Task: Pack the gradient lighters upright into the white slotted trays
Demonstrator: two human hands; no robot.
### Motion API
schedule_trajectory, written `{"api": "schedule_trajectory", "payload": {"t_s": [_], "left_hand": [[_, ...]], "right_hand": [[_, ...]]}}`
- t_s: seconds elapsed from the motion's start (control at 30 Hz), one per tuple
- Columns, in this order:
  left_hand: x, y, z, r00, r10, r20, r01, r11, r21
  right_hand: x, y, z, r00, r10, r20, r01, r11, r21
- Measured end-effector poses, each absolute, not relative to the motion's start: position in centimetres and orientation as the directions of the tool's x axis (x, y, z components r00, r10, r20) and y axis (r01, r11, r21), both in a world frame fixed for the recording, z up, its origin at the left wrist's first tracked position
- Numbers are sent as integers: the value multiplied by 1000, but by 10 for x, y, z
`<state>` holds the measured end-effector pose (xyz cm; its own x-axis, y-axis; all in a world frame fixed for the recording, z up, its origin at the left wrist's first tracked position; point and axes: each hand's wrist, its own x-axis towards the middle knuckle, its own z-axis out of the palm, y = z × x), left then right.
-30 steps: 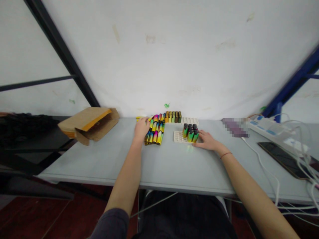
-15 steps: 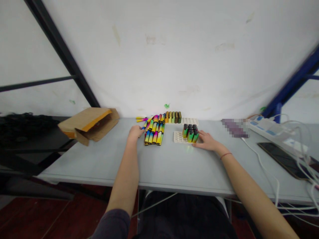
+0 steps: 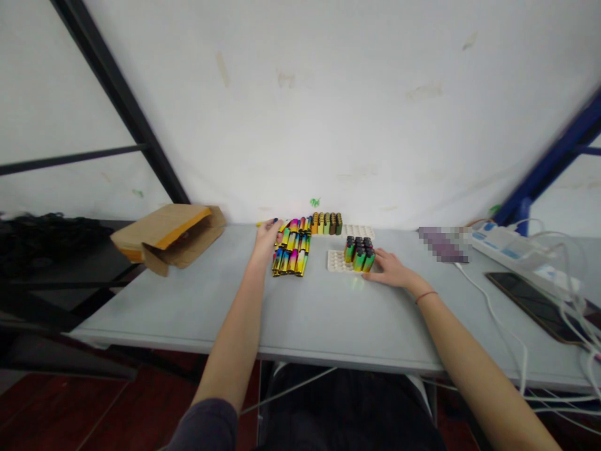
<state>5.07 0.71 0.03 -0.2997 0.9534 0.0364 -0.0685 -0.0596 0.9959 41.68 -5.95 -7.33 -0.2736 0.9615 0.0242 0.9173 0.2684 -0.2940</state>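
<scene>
Grey table (image 3: pixel 328 326), lighters (image 3: pixel 291 255), white wall (image 3: pixel 328 113), floor (image 3: pixel 56 413) perhaps wood

Left hand (image 3: pixel 267 244) beside rows of rainbow lighters (image 3: pixel 292 254); right hand (image 3: pixel 392 270) at upright lighters (image 3: pixel 357 252) on white tray (image 3: pixel 335 262). Free passage along front of grey table (image 3: pixel 305 319). Cardboard box (image 3: pixel 169 235) obstructs far left; power strip (image 3: pixel 509 247), cables (image 3: pixel 498 313) far right.

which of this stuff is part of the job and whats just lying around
Part of the job:
left hand
right hand
loose rainbow lighters
upright lighters
white tray

Lying around:
cardboard box
power strip
phone
</scene>
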Motion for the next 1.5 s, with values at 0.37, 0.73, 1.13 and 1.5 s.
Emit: {"api": "schedule_trajectory", "payload": {"t_s": [0.37, 0.73, 1.13, 1.5], "left_hand": [[144, -41, 1, 158, 973, -171, -435, 224, 872], [159, -58, -6, 116, 958, -262, -435, 286, 854], [163, -58, -12, 34, 974, -225, -441, 217, 871], [162, -57, -12, 60, 968, -243, -461, 243, 854]], "right_hand": [[414, -61, -70, -307, 950, 56, 909, 310, -279], [415, -59, -73, -316, 946, 69, 903, 322, -286], [417, -57, -77, -284, 958, 48, 916, 286, -282], [418, -57, -78, -290, 956, 44, 916, 290, -276]]}}
